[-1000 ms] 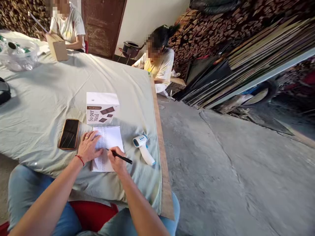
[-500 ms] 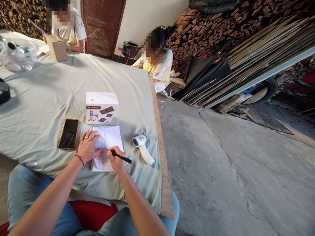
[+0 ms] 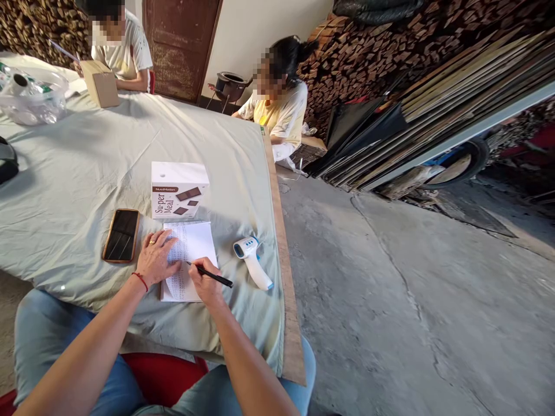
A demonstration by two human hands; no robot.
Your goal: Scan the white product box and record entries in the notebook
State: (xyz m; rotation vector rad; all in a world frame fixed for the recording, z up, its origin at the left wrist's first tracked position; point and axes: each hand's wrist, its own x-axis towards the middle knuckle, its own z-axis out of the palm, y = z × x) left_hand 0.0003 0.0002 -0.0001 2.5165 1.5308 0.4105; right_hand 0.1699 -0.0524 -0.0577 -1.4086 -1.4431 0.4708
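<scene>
My left hand (image 3: 156,258) lies with fingers spread on the left part of a white sheet of paper (image 3: 200,240) covered partly in small writing. A black pen (image 3: 215,275) is gripped in my right hand (image 3: 204,282), its tip touching or just above the paper near its middle. Behind the paper stands a white box (image 3: 181,190) printed "Su-per Meal". A phone in an orange-edged case (image 3: 121,236) rests left of my left hand. To the right of the pen lies a white and blue infrared thermometer (image 3: 253,263).
A pale cloth covers the table (image 3: 82,214), whose bare wooden edge (image 3: 286,277) runs along the right. At the far left are a small cardboard box (image 3: 99,84) and a clear plastic bag (image 3: 32,101). Two people sit at the table's far side. Stacked firewood (image 3: 347,63) lines the wall.
The person at the far right corner has raised their head and upper body a little. My hands, the pen and the paper look practically unchanged.
</scene>
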